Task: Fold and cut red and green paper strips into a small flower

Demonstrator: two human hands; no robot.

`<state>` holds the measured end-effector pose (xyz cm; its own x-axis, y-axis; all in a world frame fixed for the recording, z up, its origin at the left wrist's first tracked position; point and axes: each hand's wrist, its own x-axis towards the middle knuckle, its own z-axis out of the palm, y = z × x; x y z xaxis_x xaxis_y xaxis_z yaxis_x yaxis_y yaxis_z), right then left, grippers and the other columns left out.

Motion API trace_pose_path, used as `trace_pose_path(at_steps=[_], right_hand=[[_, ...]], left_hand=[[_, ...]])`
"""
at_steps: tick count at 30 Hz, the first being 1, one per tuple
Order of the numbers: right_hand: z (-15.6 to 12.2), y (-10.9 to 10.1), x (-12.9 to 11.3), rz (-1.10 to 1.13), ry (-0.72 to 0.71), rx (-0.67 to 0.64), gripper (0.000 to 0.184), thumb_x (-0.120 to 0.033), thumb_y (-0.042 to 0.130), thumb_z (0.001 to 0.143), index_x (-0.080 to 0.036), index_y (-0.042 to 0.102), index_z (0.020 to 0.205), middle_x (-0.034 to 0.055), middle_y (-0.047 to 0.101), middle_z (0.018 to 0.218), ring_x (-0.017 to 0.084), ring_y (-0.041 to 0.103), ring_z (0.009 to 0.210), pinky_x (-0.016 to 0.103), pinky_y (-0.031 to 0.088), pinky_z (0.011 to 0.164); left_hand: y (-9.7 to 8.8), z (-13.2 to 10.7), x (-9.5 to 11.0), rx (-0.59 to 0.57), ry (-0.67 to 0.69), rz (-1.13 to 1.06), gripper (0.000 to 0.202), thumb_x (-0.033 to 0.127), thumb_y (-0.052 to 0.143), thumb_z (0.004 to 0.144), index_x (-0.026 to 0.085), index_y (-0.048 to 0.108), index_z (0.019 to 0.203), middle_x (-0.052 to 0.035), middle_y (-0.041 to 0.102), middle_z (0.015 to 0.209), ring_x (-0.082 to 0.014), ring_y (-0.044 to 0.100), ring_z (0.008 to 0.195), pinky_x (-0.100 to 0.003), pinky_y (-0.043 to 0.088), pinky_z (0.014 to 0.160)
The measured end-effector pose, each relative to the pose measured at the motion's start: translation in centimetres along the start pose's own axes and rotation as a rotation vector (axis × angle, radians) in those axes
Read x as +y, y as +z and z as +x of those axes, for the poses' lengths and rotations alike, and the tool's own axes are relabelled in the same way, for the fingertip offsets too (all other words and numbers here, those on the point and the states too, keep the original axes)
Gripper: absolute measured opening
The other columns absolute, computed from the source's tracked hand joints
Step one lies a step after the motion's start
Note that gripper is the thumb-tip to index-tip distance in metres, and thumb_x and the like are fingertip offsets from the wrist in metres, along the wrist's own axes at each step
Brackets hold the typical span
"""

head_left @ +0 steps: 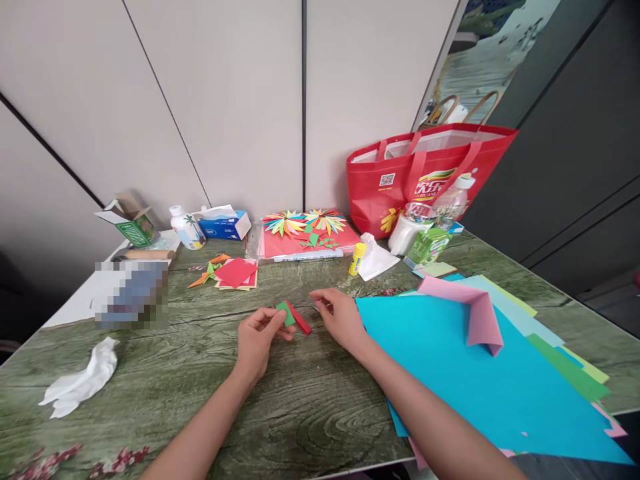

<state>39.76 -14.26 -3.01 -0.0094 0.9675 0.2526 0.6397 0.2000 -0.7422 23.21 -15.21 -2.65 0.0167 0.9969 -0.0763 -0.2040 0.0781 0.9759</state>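
Pinching a small red-and-green folded paper low over the green table
On my feed the left hand grips its green end between thumb and fingers; the right hand sits just beside it, fingers curled narrow, and I cannot tell whether it holds anything

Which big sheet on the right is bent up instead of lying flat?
The pink sheet: it arches up on the large blue sheet, while the rest lie flat.
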Motion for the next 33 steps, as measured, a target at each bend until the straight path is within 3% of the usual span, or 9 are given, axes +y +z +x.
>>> trace_pose_path(at_steps=[4, 7, 10, 14, 18, 25, 28, 33], right_hand=[[0.0, -1.5, -0.1, -0.533, 0.178, -0.134, 0.026, -0.011, 0.047, 0.076, -0.016, 0.064, 0.096, 0.0141, 0.062, 0.091, 0.026, 0.057, 0.087, 0.032, 0.042, 0.070], [-0.2, -2.3, -0.2, -0.622, 0.218, -0.247, 0.029, -0.010, 0.050, 0.074, -0.015, 0.063, 0.099, 0.0161, 0.062, 0.093, 0.028, 0.058, 0.088, 0.033, 0.041, 0.069], [-0.1, -2.5, -0.1, -0.475, 0.123, -0.272, 0.031, -0.006, 0.051, 0.071, -0.016, 0.064, 0.097, 0.0127, 0.064, 0.090, 0.024, 0.059, 0.085, 0.032, 0.041, 0.072], [-0.1, -1.3, -0.6, 0.079, -0.049, -0.123, 0.019, -0.015, 0.051, 0.076, -0.018, 0.064, 0.089, 0.0060, 0.066, 0.087, 0.017, 0.060, 0.079, 0.027, 0.044, 0.071], [-0.7, 1.0, -1.1, 0.538, 0.060, -0.181, 0.017, -0.028, 0.061, 0.070, -0.017, 0.063, 0.083, 0.0026, 0.066, 0.073, 0.015, 0.059, 0.065, 0.026, 0.047, 0.061], [-0.8, 2.1, -0.8, 0.707, 0.175, -0.233, 0.015, -0.030, 0.064, 0.064, -0.016, 0.058, 0.065, -0.0034, 0.055, 0.053, 0.009, 0.048, 0.047, 0.022, 0.039, 0.048], [-0.7, 1.9, -0.8, 0.683, 0.194, -0.273, 0.018, -0.031, 0.064, 0.064, -0.016, 0.056, 0.064, -0.0039, 0.054, 0.051, 0.009, 0.048, 0.046, 0.021, 0.038, 0.047], [-1.0, 2.1, -0.8, 0.757, 0.234, -0.341, 0.024, -0.037, 0.065, 0.064, -0.016, 0.055, 0.069, -0.0022, 0.058, 0.059, 0.011, 0.054, 0.052, 0.023, 0.044, 0.053]], left_hand=[[-0.4, 0.4, -0.1, 0.070, -0.023, -0.128, 0.020, 0.026, 0.073, 0.058, 0.013, 0.060, 0.064, 0.0015, 0.062, 0.050, -0.0120, 0.059, 0.045, -0.019, 0.045, 0.041], [-0.6, 0.8, -0.2, 0.099, -0.034, -0.198, 0.023, 0.025, 0.076, 0.054, 0.012, 0.061, 0.066, 0.0016, 0.062, 0.050, -0.0111, 0.058, 0.044, -0.019, 0.044, 0.042], [-0.7, 1.0, -0.2, 0.100, -0.040, -0.222, 0.025, 0.022, 0.078, 0.051, 0.012, 0.061, 0.067, 0.0011, 0.064, 0.053, -0.0112, 0.059, 0.047, -0.020, 0.047, 0.048], [-0.7, 0.8, -0.2, 0.063, -0.067, -0.203, 0.021, 0.021, 0.078, 0.051, 0.013, 0.062, 0.064, 0.0016, 0.064, 0.056, -0.0122, 0.061, 0.054, -0.023, 0.049, 0.055], [-0.5, 0.4, -0.2, 0.015, -0.079, -0.166, 0.018, 0.020, 0.077, 0.052, 0.013, 0.060, 0.055, 0.0040, 0.060, 0.052, -0.0072, 0.054, 0.047, -0.019, 0.046, 0.049], [-0.1, 0.0, -0.2, -0.068, -0.070, -0.085, 0.015, 0.021, 0.075, 0.056, 0.014, 0.063, 0.060, 0.0028, 0.063, 0.060, -0.0081, 0.056, 0.049, -0.020, 0.046, 0.053], [-0.4, 0.2, -0.3, -0.057, -0.050, -0.030, 0.015, 0.023, 0.073, 0.059, 0.015, 0.066, 0.069, 0.0013, 0.065, 0.063, -0.0094, 0.058, 0.049, -0.021, 0.046, 0.054], [-0.7, 0.4, -0.2, -0.040, -0.031, -0.010, 0.014, 0.025, 0.074, 0.057, 0.013, 0.066, 0.060, 0.0000, 0.065, 0.056, -0.0108, 0.057, 0.047, -0.022, 0.047, 0.052]])
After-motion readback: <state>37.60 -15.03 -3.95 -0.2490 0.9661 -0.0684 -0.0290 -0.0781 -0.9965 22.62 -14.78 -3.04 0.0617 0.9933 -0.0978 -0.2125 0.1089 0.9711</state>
